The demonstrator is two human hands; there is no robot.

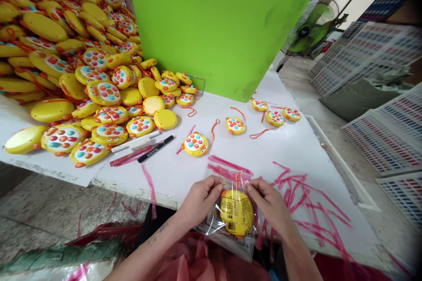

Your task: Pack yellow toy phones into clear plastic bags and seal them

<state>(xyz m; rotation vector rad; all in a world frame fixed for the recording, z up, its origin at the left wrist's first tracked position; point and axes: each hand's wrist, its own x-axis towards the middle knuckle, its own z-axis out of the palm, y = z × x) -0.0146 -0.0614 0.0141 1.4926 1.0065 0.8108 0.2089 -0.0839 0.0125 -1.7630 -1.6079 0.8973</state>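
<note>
Left grip (199, 197), right grip (270, 200), bag (215, 221) (toy (239, 214) inside)

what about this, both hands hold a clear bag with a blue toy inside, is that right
The toy is yellow, not blue, as the head view shows; the left hand and right hand do hold the clear bag around it.

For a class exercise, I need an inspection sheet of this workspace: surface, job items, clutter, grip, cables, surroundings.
Surface: white table, edge scuffed.
Job items: clear bag with a yellow toy inside.
Clutter: toy pile at left, black marker, loose pink strips at right.
Grip: left hand and right hand pinch the bag's upper part.
Cables: nothing seen.
Surroundings: green panel behind, fan at far right.
</note>
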